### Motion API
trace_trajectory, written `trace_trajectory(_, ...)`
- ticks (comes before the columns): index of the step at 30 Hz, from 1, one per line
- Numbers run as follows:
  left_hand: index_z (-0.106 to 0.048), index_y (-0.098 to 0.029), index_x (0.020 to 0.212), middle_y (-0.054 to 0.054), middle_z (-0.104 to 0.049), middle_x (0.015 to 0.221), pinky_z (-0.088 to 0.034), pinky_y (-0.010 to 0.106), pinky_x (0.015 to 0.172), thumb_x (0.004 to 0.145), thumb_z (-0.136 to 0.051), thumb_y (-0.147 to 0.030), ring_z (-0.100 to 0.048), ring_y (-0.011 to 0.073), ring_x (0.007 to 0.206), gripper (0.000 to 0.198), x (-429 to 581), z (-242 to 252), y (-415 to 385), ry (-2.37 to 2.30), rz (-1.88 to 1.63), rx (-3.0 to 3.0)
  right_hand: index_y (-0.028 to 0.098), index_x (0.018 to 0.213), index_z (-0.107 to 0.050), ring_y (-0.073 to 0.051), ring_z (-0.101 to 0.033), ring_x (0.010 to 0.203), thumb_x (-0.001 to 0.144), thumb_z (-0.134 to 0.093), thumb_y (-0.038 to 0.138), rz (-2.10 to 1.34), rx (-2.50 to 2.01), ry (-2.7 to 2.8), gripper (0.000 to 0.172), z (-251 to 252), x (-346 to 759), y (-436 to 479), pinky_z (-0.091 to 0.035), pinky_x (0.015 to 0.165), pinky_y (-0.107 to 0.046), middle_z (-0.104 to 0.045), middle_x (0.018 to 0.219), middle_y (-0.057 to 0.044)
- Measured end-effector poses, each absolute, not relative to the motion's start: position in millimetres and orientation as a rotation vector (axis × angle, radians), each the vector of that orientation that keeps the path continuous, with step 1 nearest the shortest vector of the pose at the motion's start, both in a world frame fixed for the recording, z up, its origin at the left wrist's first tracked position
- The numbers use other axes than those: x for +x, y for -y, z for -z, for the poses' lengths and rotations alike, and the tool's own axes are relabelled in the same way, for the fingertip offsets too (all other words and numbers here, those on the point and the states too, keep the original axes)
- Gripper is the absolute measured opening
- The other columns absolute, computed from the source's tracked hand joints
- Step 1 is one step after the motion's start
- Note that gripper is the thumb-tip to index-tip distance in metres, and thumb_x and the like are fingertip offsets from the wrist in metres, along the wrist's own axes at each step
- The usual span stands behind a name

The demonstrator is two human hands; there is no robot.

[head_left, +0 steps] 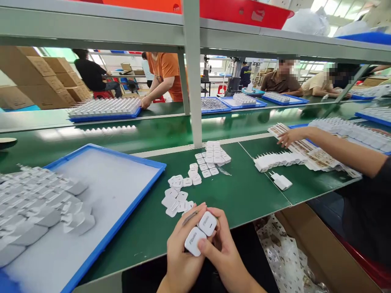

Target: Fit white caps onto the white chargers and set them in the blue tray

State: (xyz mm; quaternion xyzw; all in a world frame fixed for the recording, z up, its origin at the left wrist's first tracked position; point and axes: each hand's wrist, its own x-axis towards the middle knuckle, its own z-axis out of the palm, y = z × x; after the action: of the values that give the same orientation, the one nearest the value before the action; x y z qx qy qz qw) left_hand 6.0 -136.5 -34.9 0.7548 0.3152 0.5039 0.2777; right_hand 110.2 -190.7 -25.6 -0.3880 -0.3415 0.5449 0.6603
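Two white plug chargers with rounded square faces and printed lettering are side by side in my hands. My left hand [183, 248] is closed round the lower charger [193, 241]. The upper charger [207, 223] sits against the fingers of my right hand [227, 252], whose thumb presses on the lower charger's face. A thin grey strip [190, 218] lies along my left fingers; its kind is unclear. Just beyond, loose white square cover plates [175, 199] are scattered on the green table [235, 195]. Behind them stands a stacked block of white plates [214, 152].
To the left, a blue-rimmed tray [122, 156] holds rows of white chargers [27, 211]. A co-worker's arm [345, 142] reaches over chargers at right. A metal post [192, 81] rises ahead; an open cardboard box [317, 252] sits below the table edge.
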Motion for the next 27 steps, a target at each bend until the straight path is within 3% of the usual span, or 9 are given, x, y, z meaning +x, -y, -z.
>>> trace_trajectory(8,-0.065,-0.027,0.118,0.005,-0.069,0.117,-0.054,0.032,0.096,0.074,-0.075,-0.014,-0.063,0.0189,0.108,0.047,5,32,139,-0.781,-1.345,1.909,0.027,0.116,-0.050,-0.020,-0.062,0.099,0.081,-0.068,0.033,-1.205,-1.052,0.799,0.040,29,106,197,-0.049,0.087,-0.031,-0.065,0.109,-0.003)
trace_trajectory(14,-0.061,-0.025,0.123,0.007,-0.067,0.120,-0.054,0.034,0.095,0.076,-0.072,-0.012,-0.061,0.0203,0.111,0.050,6,33,143,-0.702,-1.334,1.916,0.026,0.120,-0.044,-0.023,-0.061,0.100,0.067,-0.074,0.023,-1.062,-1.274,0.862,0.061,25,96,203,-0.053,0.085,-0.034,-0.061,0.114,-0.005)
trace_trajectory(22,-0.061,-0.025,0.124,0.008,-0.066,0.120,-0.052,0.036,0.096,0.074,-0.072,-0.011,-0.061,0.0208,0.109,0.053,6,35,144,-0.688,-1.293,1.873,0.025,0.126,-0.043,-0.027,-0.059,0.113,0.074,-0.071,0.028,-0.918,-1.386,0.962,0.060,27,92,206,-0.055,0.085,-0.036,-0.059,0.124,-0.010)
trace_trajectory(27,-0.060,-0.026,0.125,0.007,-0.067,0.119,-0.052,0.037,0.096,0.074,-0.075,-0.014,-0.062,0.0208,0.107,0.054,3,36,143,-0.694,-1.312,1.887,0.023,0.129,-0.042,-0.026,-0.066,0.103,0.076,-0.069,0.028,-0.777,-1.436,1.127,0.059,28,95,205,-0.058,0.078,-0.033,-0.065,0.119,-0.010)
